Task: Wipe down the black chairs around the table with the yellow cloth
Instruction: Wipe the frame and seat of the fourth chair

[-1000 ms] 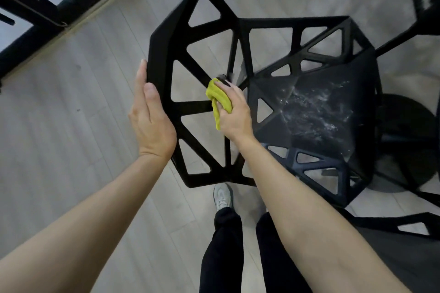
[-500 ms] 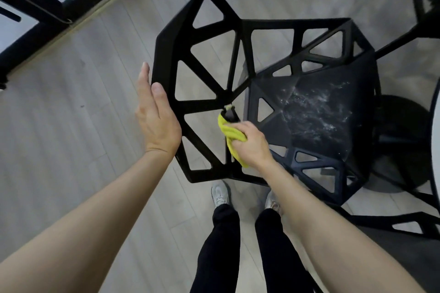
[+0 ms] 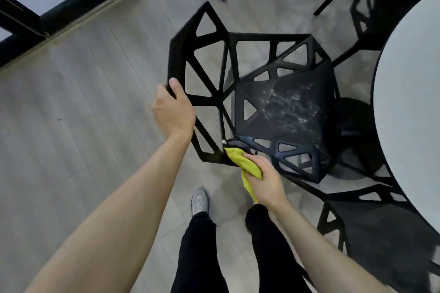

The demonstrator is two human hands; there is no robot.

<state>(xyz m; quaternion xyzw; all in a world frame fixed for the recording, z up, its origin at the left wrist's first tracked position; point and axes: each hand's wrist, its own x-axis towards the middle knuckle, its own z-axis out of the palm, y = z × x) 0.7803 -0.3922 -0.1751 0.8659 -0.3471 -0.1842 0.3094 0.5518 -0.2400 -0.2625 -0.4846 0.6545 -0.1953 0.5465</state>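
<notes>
A black chair [image 3: 281, 112] with a geometric open-lattice back stands on the wood floor in front of me; its seat carries pale dusty smears. My left hand [image 3: 173, 112] grips the left edge of the chair back, thumb over the rim. My right hand [image 3: 264, 181] holds the crumpled yellow cloth [image 3: 242, 162] and presses it against the lower corner where the back meets the seat. Part of the cloth hangs below my fist.
A round white table [image 3: 409, 112] fills the right edge. A second black chair [image 3: 381, 226] is at lower right and a third [image 3: 378, 0] at top right. A black door frame [image 3: 28, 24] runs along the upper left. My feet stand just below the chair.
My right hand has slid the cloth down the back's struts to the lower corner. My left hand went from resting flat against the back's edge to gripping it.
</notes>
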